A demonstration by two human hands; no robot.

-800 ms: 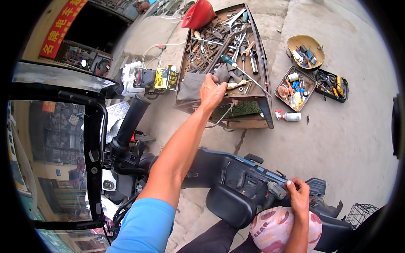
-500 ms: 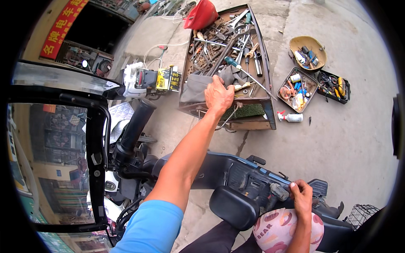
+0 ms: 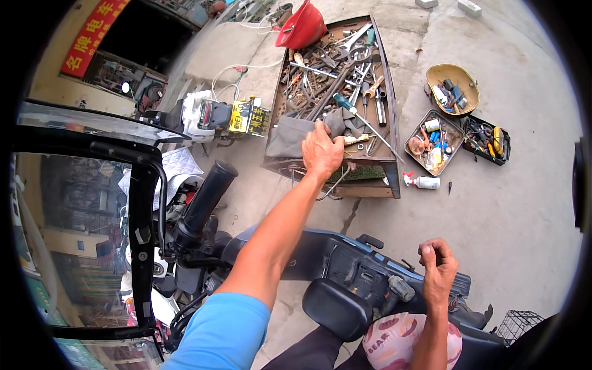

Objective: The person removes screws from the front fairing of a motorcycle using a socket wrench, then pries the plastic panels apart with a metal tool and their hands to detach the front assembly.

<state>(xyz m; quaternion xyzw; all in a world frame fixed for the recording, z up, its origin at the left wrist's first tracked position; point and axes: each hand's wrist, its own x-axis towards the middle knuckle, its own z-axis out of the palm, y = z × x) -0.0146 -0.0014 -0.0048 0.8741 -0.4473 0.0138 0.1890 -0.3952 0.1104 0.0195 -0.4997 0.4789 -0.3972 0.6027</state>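
Note:
My left hand (image 3: 322, 151) reaches over the near edge of a rusty metal tool box (image 3: 393, 117), its fingers curled on a grey cloth (image 3: 290, 137) there. A screwdriver (image 3: 357, 112) with a green handle lies slantwise just beyond that hand, its shaft crossing the box rim. Above the footboard of an electric scooter (image 3: 277, 253), my right hand (image 3: 439, 268) is raised with thumb and fingers drawn together. Whatever it may hold is hidden. Below its wrist is a round pink patterned cover (image 3: 394, 342), beside a small black padded seat (image 3: 338, 308).
Wrenches, sockets and loose hardware fill the box; a red bowl (image 3: 302, 28) sits at its far left corner. To the right are a yellow bowl (image 3: 453, 77), a parts tray (image 3: 435, 142), a black case (image 3: 487, 140) and a spray bottle (image 3: 422, 181). A handlebar grip (image 3: 209, 188) rises at left.
My right hand has lifted off the scooter's edge, and its fingers have curled in. My left hand stays at the grey cloth. The whole view has shifted slightly.

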